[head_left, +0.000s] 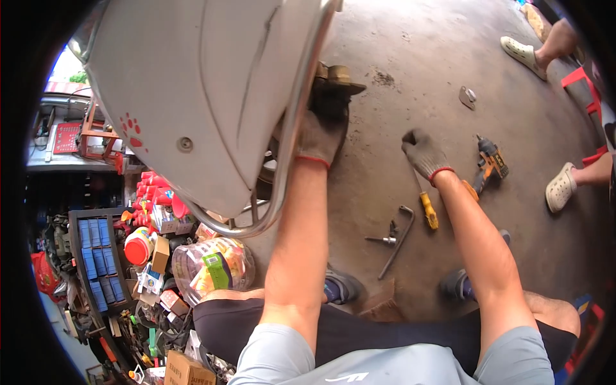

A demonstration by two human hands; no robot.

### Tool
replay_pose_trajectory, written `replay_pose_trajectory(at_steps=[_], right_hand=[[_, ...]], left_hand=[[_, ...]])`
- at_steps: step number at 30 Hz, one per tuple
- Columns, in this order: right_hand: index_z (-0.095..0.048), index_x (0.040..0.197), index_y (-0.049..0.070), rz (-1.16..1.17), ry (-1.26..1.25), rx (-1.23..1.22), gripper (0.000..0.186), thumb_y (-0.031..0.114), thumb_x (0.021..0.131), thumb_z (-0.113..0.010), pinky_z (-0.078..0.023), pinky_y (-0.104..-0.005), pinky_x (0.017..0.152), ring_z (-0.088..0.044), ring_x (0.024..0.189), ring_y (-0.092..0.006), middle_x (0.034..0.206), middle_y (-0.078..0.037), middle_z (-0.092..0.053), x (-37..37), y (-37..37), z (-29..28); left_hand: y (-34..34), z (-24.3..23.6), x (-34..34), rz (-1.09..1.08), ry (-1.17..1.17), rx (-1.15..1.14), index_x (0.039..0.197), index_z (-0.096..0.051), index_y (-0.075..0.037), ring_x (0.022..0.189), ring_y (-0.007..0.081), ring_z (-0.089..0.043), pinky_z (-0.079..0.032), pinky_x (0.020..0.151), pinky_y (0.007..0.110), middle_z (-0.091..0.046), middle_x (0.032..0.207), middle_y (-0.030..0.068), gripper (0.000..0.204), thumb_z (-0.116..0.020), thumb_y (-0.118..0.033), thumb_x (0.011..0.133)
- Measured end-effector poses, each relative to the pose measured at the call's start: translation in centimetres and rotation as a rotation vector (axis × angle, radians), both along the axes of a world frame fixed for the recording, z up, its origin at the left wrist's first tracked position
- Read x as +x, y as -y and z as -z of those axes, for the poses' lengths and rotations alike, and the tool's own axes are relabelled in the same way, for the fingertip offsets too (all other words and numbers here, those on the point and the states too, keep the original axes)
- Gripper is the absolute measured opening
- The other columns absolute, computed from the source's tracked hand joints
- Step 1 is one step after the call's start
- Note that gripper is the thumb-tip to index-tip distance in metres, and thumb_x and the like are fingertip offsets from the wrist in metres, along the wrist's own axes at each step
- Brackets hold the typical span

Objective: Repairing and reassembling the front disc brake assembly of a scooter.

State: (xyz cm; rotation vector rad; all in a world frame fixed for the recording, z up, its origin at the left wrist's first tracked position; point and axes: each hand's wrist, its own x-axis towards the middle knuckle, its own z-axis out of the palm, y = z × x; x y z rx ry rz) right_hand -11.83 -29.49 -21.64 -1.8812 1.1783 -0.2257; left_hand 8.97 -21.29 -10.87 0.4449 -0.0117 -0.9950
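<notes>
Head cam: wide fisheye, looking down.
Sits over grey shirt (410, 366), bottom edge; gloved hands (425, 154) near, mid-frame; floor (436, 38) farther, upper right.

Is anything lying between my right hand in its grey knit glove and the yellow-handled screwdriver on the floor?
Nothing visible: in this view the yellow-handled screwdriver reaches the edge of your right hand; whether they touch is unclear.

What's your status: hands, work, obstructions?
Left hand at dark part beside white panel, grip unclear. Right hand curled, contents unclear. Yellow-handled screwdriver, power drill near right hand. Panel partly blocks view.
</notes>
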Motion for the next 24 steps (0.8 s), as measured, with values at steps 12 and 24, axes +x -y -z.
replay_pose_trajectory(at_steps=[12, 24], right_hand=[[-0.06, 0.122, -0.001, -0.291, -0.739, -0.085, 0.04, 0.017, 0.086, -0.06, -0.056, -0.0446, 0.086, -0.069, 0.105, -0.0372, 0.112, -0.026, -0.069, -7.8, -7.2, 7.2], [-0.052, 0.138, 0.006, 0.041, 0.69, 0.108, 0.044, 0.009, 0.094, -0.052, -0.049, -0.0252, 0.06, -0.054, 0.064, -0.0071, 0.079, -0.001, -0.056, -6.5, -6.8, -13.3]], left_hand=[[0.3, -0.2, -0.6, 0.075, 0.206, 0.024, 0.117, -0.067, -0.012, 0.092, 0.0188, -0.068, -0.051, 0.076, 0.031, -0.073, 0.105, 0.0054, 0.031, -0.054, -0.036, 0.102], [0.6, -0.4, 0.0, 0.0, 0.254, 0.21, 0.1, -0.067, -0.01, 0.064, 0.013, -0.063, -0.043, 0.052, 0.023, -0.072, 0.086, 0.0065, 0.022, -0.071, -0.03, 0.093]])
